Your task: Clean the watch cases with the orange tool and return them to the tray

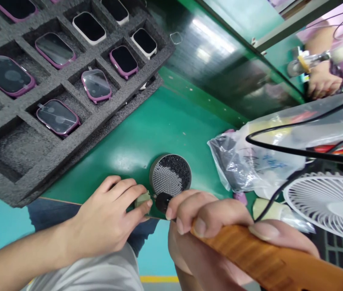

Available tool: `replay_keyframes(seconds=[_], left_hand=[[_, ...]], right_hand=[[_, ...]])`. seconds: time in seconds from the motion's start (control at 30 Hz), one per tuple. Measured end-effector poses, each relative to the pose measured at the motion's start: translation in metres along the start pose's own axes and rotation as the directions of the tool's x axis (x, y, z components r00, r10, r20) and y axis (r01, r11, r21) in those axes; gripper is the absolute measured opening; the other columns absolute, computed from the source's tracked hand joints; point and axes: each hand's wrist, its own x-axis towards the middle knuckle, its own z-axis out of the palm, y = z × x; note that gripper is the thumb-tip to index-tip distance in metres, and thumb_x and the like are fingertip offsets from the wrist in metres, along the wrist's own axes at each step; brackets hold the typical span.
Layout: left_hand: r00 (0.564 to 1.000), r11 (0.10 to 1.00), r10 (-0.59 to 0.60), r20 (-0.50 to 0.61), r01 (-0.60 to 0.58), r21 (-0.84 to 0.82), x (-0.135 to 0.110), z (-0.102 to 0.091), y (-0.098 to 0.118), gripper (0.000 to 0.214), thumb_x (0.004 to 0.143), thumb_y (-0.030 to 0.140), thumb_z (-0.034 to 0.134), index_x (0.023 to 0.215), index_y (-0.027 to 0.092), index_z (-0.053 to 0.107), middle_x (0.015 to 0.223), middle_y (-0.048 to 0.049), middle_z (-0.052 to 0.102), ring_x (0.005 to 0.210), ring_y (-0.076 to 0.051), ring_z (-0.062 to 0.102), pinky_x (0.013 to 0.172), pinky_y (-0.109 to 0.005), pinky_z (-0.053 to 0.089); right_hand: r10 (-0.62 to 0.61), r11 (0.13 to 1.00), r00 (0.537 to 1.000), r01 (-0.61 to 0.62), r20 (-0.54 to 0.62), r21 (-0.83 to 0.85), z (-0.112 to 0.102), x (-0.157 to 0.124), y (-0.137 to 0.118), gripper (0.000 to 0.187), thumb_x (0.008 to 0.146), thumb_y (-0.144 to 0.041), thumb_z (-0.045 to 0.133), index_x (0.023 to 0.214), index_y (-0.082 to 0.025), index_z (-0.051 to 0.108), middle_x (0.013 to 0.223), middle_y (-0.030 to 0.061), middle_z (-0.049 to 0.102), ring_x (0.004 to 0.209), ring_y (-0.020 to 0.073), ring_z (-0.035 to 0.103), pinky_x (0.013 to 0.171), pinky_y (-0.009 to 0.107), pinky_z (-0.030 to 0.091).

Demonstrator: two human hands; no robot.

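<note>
Part: small pale piece (142, 199) pinched in left hand (107, 218) fingertips at green bench (159, 125) edge | right hand (217, 220) clamped on orange-handled tool (268, 262), tip at piece | round screw dish (170, 174) just behind | risk: tip slips, piece drops off edge or dish gets knocked.

A small pale green part (142, 199) is pinched at lower centre of the frame. An orange-handled tool (268, 262) is held slanting from the lower right, its dark tip beside the part and just below a round screw-filled tin (170, 174).
</note>
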Motion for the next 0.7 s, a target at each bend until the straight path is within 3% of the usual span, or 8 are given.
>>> replay_keyframes(seconds=[0.2,0.4,0.6,0.7], left_hand=[[1.0,1.0,-0.003,-0.009,0.003,0.0,0.0,0.001,0.0,0.022,0.111,0.033,0.063,0.128,0.021,0.07,0.133,-0.008,0.071,0.126,-0.03,0.061,0.102,-0.048,0.041],[0.999,1.0,-0.018,-0.035,0.018,-0.003,0.0,0.003,0.001,0.019,0.11,0.032,0.063,0.124,0.021,0.071,0.127,-0.0074,0.072,0.122,-0.029,0.062,0.1,-0.048,0.043],[0.998,1.0,-0.012,-0.057,0.012,0.004,0.0,0.003,0.001,0.016,0.109,0.031,0.064,0.119,0.02,0.071,0.123,-0.0077,0.074,0.116,-0.029,0.063,0.098,-0.048,0.045],[0.999,1.0,-0.001,-0.052,0.002,0.019,-0.001,0.003,0.0,0.015,0.11,0.032,0.063,0.117,0.021,0.072,0.122,-0.0081,0.073,0.116,-0.03,0.063,0.097,-0.049,0.045]], right_hand=[[-0.016,0.999,0.997,0.019,0.073,-0.035,0.001,0.0,-0.002,0.025,0.111,-0.044,0.044,0.123,-0.034,0.063,0.081,-0.0007,0.063,0.062,0.0218,0.062,0.056,0.047,0.058],[-0.026,0.999,0.989,0.02,0.149,0.04,0.007,0.008,-0.004,0.023,0.111,-0.028,0.046,0.123,-0.027,0.065,0.087,-0.0003,0.066,0.068,0.0194,0.064,0.06,0.043,0.059],[-0.045,0.999,0.992,0.047,0.121,-0.017,0.011,0.0,0.0,0.02,0.11,-0.038,0.052,0.126,-0.03,0.061,0.088,-0.0007,0.066,0.068,0.0196,0.063,0.063,0.045,0.059],[-0.016,1.0,0.995,0.016,0.093,0.003,0.01,0.0,0.0,0.038,0.108,-0.063,0.047,0.125,-0.032,0.061,0.088,0.0,0.063,0.069,0.0202,0.063,0.063,0.045,0.059]])
